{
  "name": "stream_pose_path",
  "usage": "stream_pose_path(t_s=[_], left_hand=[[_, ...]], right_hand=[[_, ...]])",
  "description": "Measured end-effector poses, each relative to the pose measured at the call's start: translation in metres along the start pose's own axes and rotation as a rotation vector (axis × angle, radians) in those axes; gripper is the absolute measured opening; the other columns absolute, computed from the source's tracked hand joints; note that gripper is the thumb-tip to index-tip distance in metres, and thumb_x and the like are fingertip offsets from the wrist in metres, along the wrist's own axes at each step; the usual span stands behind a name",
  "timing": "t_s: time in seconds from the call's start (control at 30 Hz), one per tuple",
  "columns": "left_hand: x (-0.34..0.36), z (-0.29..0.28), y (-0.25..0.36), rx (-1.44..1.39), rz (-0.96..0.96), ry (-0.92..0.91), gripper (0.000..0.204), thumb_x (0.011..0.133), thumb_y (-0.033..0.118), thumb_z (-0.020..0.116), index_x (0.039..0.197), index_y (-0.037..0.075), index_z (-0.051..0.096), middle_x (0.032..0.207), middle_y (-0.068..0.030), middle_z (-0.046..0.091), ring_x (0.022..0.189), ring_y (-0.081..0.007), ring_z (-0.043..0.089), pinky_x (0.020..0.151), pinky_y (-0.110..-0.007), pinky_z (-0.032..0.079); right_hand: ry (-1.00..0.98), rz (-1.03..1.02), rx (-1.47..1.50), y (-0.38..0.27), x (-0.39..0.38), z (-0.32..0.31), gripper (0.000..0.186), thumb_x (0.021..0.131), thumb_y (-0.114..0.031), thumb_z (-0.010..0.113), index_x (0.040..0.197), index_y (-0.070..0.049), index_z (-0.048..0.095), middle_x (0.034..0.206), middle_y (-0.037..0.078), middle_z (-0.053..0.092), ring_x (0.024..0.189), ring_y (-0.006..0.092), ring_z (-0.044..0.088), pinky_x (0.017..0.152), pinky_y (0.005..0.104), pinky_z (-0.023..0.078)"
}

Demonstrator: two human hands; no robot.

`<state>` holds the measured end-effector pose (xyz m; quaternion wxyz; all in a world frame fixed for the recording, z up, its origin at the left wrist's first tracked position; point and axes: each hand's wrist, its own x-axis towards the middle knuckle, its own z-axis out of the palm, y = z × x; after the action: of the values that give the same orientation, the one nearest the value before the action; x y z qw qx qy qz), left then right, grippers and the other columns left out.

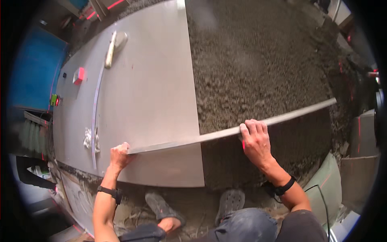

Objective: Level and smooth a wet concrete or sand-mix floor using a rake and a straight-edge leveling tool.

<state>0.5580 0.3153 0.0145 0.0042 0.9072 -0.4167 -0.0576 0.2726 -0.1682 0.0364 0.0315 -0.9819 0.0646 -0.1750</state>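
Note:
My left hand (119, 156) is closed around the left end of a long metal straightedge (219, 134), over a large pale tile (157, 80). Farther along the same bar, my right hand (256, 141) grips it from above, with its fingers over the far edge. The bar runs from the tile across the grey mortar bed (250, 60) on the right, its right end tilting away from me. Beyond the bar the mortar looks coarse and crumbly. On the near side lies a darker, smoother strip of mortar (258, 161).
On the tile lie a light-handled tool (109, 54), a long thin strip (96, 109), crumpled white material (88, 139) and a small pink-lit box (78, 76). A small green device (54, 99) sits at the left edge. A greenish sack (330, 185) and dark cable stand at right.

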Motion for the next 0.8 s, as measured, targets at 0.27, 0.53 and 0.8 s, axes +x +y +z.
stream_pose_path(t_s=[0.27,0.53,0.8], left_hand=[[0.161,-0.014,0.075,0.025,-0.33,-0.012,0.054,0.078,0.045,0.087,0.103,0.004,0.064,0.091,-0.0192,0.074,0.087,-0.0407,0.073,0.076,-0.049,0.058],[0.324,-0.032,0.094,-0.037,-0.592,0.146,0.049,0.084,0.045,0.082,0.106,0.004,0.068,0.101,-0.0167,0.077,0.098,-0.0368,0.075,0.084,-0.046,0.06],[0.32,-0.032,0.085,-0.154,-0.781,0.239,0.041,0.08,0.036,0.083,0.102,0.002,0.075,0.105,-0.0183,0.078,0.103,-0.0361,0.075,0.089,-0.046,0.06]], right_hand=[[0.062,0.092,0.273,-0.025,0.027,-0.006,0.021,0.083,-0.009,0.073,0.1,-0.002,0.064,0.105,0.015,0.063,0.105,0.0339,0.061,0.096,0.0469,0.048],[-0.137,0.213,0.307,-0.033,-0.045,-0.003,0.022,0.079,-0.01,0.077,0.096,-0.006,0.064,0.099,0.011,0.063,0.099,0.032,0.062,0.089,0.0455,0.049],[-0.261,0.287,0.34,-0.044,-0.096,-0.016,0.019,0.079,-0.014,0.079,0.093,-0.006,0.067,0.096,0.012,0.065,0.093,0.0325,0.062,0.082,0.044,0.05]])
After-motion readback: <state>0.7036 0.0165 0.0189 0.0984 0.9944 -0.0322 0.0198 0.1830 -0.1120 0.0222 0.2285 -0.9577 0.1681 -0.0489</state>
